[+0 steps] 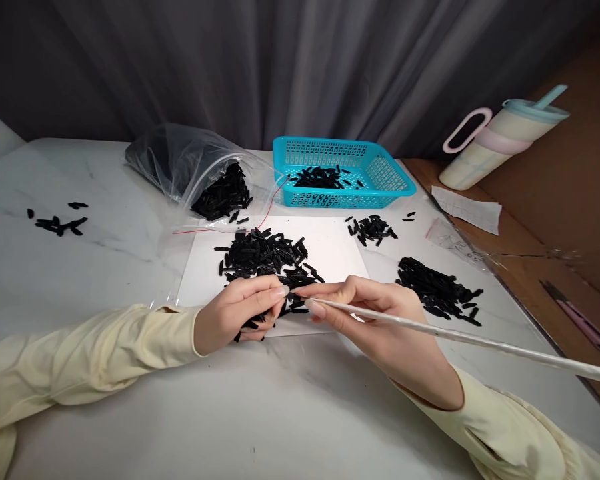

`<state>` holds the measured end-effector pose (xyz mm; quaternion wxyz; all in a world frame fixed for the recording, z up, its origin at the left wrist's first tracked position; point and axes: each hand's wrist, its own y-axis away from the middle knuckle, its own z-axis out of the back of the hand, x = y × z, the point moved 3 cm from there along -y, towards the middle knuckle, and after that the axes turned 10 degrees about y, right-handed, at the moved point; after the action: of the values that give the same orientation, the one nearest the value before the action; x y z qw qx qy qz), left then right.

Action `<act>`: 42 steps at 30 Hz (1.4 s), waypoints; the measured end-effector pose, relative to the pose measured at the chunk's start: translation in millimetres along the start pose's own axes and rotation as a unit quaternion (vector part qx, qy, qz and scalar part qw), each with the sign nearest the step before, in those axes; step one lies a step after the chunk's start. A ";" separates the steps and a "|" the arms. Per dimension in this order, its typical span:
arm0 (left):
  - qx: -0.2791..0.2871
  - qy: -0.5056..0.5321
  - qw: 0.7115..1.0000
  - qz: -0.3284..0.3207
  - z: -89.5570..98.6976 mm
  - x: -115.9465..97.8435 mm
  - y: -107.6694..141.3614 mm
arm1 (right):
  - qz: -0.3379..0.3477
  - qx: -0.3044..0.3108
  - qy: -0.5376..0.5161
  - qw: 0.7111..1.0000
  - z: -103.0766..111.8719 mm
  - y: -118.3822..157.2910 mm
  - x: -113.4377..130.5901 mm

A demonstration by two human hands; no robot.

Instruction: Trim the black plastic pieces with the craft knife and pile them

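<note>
My left hand (250, 307) is closed in a pinch on a small black piece (293, 296), over the front of a heap of black pieces (265, 253) on a white sheet (330, 240). More black pieces show beneath its fingers. Close beside it on the right, my right hand (365, 307) pinches between thumb and forefinger, its fingertips at the same small piece. A long thin pale rod (480, 342) runs from those fingertips across the hand to the right edge. Whether the right fingers grip the rod, the piece or both is hard to make out.
Behind the sheet are an open clear bag (180, 160) of black pieces and a blue basket (350, 199). Smaller piles (435, 287) lie right and left. A tumbler (500, 143), paper slip (467, 208) and pink cutter (580, 320) are at right.
</note>
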<state>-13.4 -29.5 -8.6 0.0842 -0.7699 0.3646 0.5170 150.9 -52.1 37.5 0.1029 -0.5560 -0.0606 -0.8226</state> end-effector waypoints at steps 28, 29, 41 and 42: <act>-0.014 -0.064 0.998 -0.015 -0.1 -1.2 -1.9 | 0.056 -0.025 0.112 0.992 -5.2 2.3 -3.1; -0.016 -0.067 0.998 -0.014 -0.1 -1.3 -2.3 | 0.053 -0.021 0.118 0.991 -5.2 2.3 -3.7; -0.043 -0.077 0.996 0.012 -2.7 0.9 -8.8 | 0.046 -0.076 0.186 0.979 24.0 3.1 -1.4; -0.042 -0.076 0.996 0.016 -2.1 1.5 -9.3 | 0.038 -0.102 0.222 0.969 37.0 6.4 -2.4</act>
<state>-5.5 -24.6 -11.3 0.0708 -0.7252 0.3469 0.5905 186.6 -50.2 49.1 0.0877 -0.3686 0.0687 -0.9229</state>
